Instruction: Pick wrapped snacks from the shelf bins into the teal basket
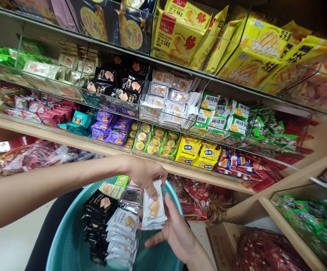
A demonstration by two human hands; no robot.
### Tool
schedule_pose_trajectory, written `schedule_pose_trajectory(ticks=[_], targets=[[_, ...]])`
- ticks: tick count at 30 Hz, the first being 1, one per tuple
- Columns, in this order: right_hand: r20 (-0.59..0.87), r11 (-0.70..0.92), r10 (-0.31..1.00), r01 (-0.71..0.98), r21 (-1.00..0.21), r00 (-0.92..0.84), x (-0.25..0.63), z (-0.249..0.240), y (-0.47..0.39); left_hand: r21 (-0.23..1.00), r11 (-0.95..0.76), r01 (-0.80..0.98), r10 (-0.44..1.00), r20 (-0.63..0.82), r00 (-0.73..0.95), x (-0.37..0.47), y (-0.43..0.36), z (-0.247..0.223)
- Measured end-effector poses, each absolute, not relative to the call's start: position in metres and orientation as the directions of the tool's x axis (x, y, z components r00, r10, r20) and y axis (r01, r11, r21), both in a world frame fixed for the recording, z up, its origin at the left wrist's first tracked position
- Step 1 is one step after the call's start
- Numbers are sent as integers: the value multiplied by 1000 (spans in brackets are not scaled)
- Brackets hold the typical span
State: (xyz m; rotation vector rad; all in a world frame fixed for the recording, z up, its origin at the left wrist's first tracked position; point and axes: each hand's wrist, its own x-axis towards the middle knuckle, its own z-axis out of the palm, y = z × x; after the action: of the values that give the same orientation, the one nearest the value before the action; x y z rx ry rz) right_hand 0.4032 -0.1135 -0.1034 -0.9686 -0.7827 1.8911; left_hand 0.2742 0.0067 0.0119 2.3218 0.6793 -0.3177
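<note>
A small stack of white wrapped biscuit packets [154, 207] is held upright over a teal plastic basket [64, 233]. My left hand [141, 171] reaches in from the left and grips the stack's top from above. Lower down, my right hand [177, 229] supports the same stack from the right and behind, its thumb raised beside it and some fingers partly hidden. Inside the basket, a row of white packets [121, 237] lies beside a row of black packets [97, 226]. Behind them are a silver packet [130, 199], a cream packet [111, 189] and a green packet [122, 180].
Clear-fronted shelves [118, 105] ahead hold many snacks, including white packets [167, 99], black packets [121, 81], yellow packets [197, 152] and green-white packets [222, 114]. A wooden shelf edge [95, 145] runs just beyond the basket. A cardboard box [222, 244] stands at lower right.
</note>
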Motion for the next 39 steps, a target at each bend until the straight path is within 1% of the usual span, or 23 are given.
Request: schedule_pose_trajectory(ticks=[3,5,7,11,14,15,17,20,24,27,30,35,39], targets=[[-302,-410,896,-347,-844,-324,404,-108,-115,432,-718,546,421,-355,835,272,4,10],[-302,-409,891,-309,-859,-339,403,-109,-116,398,-759,515,413,-318,854,269,4,7],[-315,-425,879,-287,-859,-359,403,-109,-116,388,-784,485,395,-291,871,265,5,5],[-312,-431,868,-274,-860,-387,403,-110,-115,359,-803,477,372,-325,870,254,1,7],[-316,-445,848,-248,-860,-426,404,-111,-114,260,-848,461,373,-326,869,244,-10,7],[-320,-454,838,-237,-859,-443,405,-111,-114,225,-876,427,354,-300,886,241,-14,6],[-324,-471,812,-218,-855,-486,405,-112,-113,178,-932,316,272,-234,933,237,-23,-1],[-316,-499,764,-205,-842,-563,403,-111,-112,153,-971,182,156,-168,973,231,-34,-16],[-308,-526,714,-191,-829,-629,400,-107,-113,79,-982,172,165,-91,982,225,-45,-33],[-326,-554,684,-175,-814,-652,396,-109,-117,72,-986,151,148,-39,988,220,-52,-40],[-321,-556,677,-173,-813,-662,391,-115,-121,95,-985,141,136,-63,989,215,-60,-47],[-300,-566,681,-221,-794,-668,382,-127,-121,164,-961,222,210,-88,974,211,-73,-55],[-280,-562,672,-227,-795,-686,376,-132,-121,223,-938,265,248,-100,964,208,-78,-57]])
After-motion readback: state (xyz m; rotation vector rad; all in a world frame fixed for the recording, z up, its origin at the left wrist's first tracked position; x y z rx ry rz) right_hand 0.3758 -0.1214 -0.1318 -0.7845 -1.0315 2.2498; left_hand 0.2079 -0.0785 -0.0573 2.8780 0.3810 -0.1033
